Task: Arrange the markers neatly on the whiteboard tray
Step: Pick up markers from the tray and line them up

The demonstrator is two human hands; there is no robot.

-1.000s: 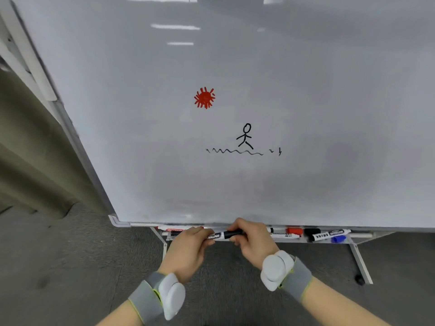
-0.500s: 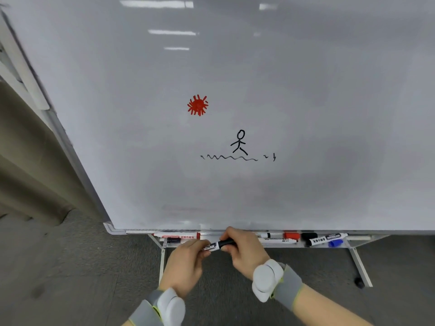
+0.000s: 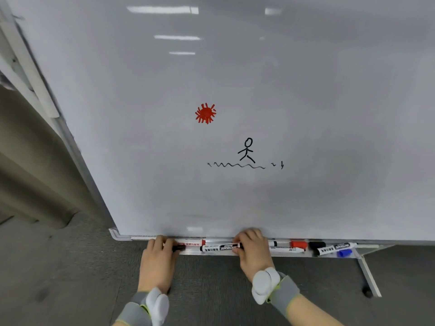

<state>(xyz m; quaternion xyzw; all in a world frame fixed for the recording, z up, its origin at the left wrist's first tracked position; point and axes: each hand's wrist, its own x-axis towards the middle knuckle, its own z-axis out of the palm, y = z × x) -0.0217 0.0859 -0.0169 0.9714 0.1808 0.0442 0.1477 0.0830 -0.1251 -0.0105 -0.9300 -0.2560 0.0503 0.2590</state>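
Right hand [image 3: 253, 251] clamps black marker [image 3: 220, 247] on tray [image 3: 259, 254]; left hand [image 3: 158, 260] covers a marker end, grip indeterminate.

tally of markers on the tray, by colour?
red markers: 2
black markers: 4
blue markers: 1
white barrel, colour unclear: 1
Total: 8, several partly hidden, so approximate.

We see both hands at whiteboard tray [image 3: 259, 253]: right hand [image 3: 253, 251] pinching black marker [image 3: 221, 247] lying flat, left hand [image 3: 159, 260] on red marker [image 3: 190, 244]; further markers [image 3: 329, 249] lie to right.
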